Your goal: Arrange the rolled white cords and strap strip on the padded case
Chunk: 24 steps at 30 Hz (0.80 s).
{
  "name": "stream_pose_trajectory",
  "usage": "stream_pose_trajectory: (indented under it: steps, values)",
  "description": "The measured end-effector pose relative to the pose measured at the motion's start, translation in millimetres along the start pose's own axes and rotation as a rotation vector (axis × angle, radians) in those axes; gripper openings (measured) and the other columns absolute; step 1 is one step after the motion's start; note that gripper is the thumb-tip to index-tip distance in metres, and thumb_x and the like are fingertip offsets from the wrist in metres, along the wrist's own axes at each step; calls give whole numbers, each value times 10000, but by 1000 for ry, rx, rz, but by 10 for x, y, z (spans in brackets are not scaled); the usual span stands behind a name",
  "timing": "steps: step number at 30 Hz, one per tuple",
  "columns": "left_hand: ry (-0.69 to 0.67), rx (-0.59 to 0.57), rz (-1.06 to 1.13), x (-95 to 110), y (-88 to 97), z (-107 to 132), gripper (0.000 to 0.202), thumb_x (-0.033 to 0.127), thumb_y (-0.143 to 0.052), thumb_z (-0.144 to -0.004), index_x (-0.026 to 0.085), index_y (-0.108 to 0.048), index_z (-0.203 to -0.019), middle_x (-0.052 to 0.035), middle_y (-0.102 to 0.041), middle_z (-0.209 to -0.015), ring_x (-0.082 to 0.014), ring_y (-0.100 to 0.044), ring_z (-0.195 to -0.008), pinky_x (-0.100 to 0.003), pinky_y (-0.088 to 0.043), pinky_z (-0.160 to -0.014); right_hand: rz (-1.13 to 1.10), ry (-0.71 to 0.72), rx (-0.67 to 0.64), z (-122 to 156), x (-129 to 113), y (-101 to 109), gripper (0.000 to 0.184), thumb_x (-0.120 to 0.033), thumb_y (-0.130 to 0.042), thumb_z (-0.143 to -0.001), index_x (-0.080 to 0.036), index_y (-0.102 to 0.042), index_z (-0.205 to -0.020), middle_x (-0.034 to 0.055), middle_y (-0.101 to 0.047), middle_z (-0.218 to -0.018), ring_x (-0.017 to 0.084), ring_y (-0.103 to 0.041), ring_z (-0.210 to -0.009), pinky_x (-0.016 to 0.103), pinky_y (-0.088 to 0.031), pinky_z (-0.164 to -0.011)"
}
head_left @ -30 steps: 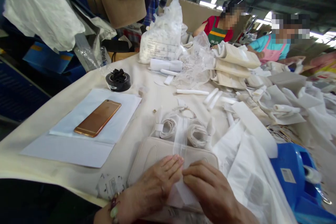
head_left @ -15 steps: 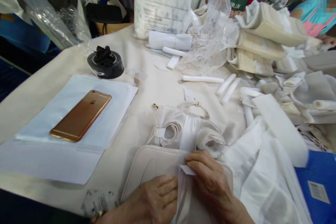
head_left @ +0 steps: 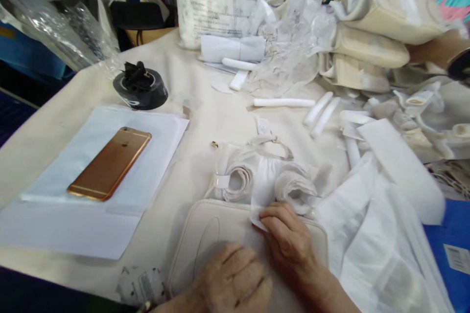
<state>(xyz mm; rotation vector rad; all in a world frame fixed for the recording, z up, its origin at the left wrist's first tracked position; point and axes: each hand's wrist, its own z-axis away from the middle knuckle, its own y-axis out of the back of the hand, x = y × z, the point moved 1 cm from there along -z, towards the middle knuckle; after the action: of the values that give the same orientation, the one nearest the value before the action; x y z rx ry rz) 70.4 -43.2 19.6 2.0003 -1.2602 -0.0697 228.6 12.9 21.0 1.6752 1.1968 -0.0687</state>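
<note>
A cream-coloured bag (head_left: 191, 234) with a curved seam on its flap lies in front of me at the bottom of the view. My right hand (head_left: 290, 234) is closed on the end of a white wrapping strip (head_left: 262, 186) that comes down over the bag's far edge. Lower on the bag, my left hand (head_left: 235, 279) is curled with its knuckles up; what its fingers hold, if anything, is hidden. Just beyond the bag sit two wrapped white rolls, a left roll (head_left: 238, 182) and a right roll (head_left: 295, 193), with a small strap loop (head_left: 273, 146) behind them.
On the left, a gold phone (head_left: 110, 164) lies on white sheets (head_left: 157, 156), near a black tape roll (head_left: 147, 95). White foam sticks (head_left: 284, 102) and crumpled plastic (head_left: 290, 54) lie farther back. Stacked cream bags (head_left: 396, 10) stand at right, above white wrapping sheets (head_left: 367, 234).
My left hand has shifted slightly right, and the strip it held between my hands no longer shows there. My right hand stays at the bag's far edge, the strip's end now under its fingers.
</note>
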Motion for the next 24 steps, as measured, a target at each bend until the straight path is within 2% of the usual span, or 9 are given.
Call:
stream_pose_trajectory:
  steps: [1,3,5,9,13,16,18,21,24]
  values:
    - [18,-66,-98,24,-26,-24,298,82,-338,-907,101,-635,-919,-69,-659,-838,-176,-597,-864,-315,-470,-794,4,3,2,-3,-2,0,236,43,-437,-832,-149,-574,-814,55,-604,-785,153,-529,-780,259,-481,-686]
    - [61,-200,-241,63,-70,-35,352,105,-300,-929,70,-629,-1049,-105,-655,-1066,-209,-552,-1077,-336,-420,-951,14,8,-4,-10,-12,3,219,20,-441,-850,-146,-574,-798,60,-598,-772,160,-526,-779,262,-479,-682]
    - [91,-234,-305,86,-98,-4,377,121,-279,-945,74,-624,-1089,-93,-642,-1125,-208,-527,-1127,-331,-376,-1018,32,4,-11,-12,-28,7,206,-2,-448,-866,-146,-574,-788,60,-593,-767,160,-518,-765,267,-479,-684]
    - [74,-243,-352,96,-121,76,395,142,-262,-945,75,-608,-1122,-99,-623,-1164,-215,-506,-1163,-335,-339,-1054,98,-4,41,-2,-51,9,172,-54,-478,-886,-155,-571,-783,55,-599,-792,156,-522,-763,273,-490,-705]
    - [36,-411,-420,97,-114,103,441,124,-315,-888,26,-479,-1285,-153,-515,-1331,-260,-395,-1297,-359,-301,-1088,166,0,119,-3,-14,-40,167,-94,-491,-901,-171,-561,-771,46,-606,-802,144,-556,-773,260,-510,-724]
    - [39,-472,-458,101,-123,125,573,78,-370,-795,2,-369,-1363,-178,-423,-1419,-289,-289,-1368,-383,-284,-1103,252,6,227,-20,3,-76,113,-133,-468,-920,-151,-579,-929,95,-630,-929,166,-602,-882,277,-535,-781]
    - [49,-500,-463,92,-139,142,645,62,-391,-743,2,-330,-1382,-182,-401,-1436,-292,-260,-1382,-394,-291,-1101,280,19,287,1,-50,-34,170,-149,-455,-925,-131,-562,-1057,133,-616,-1047,185,-603,-977,288,-542,-809]
    - [57,-562,-459,54,-150,145,714,62,-418,-682,13,-315,-1388,-191,-378,-1451,-300,-270,-1378,-410,-313,-1086,269,-1,362,192,-212,242,233,-171,-495,-918,-149,-542,-1145,122,-588,-1115,175,-592,-1001,269,-534,-797]
    - [17,-548,-467,47,-130,117,735,56,-418,-633,22,-352,-1365,-187,-406,-1433,-292,-319,-1354,-396,-314,-1079,423,-121,522,620,-300,772,251,-223,-587,-885,-182,-568,-1131,91,-604,-1059,179,-584,-963,291,-490,-838]
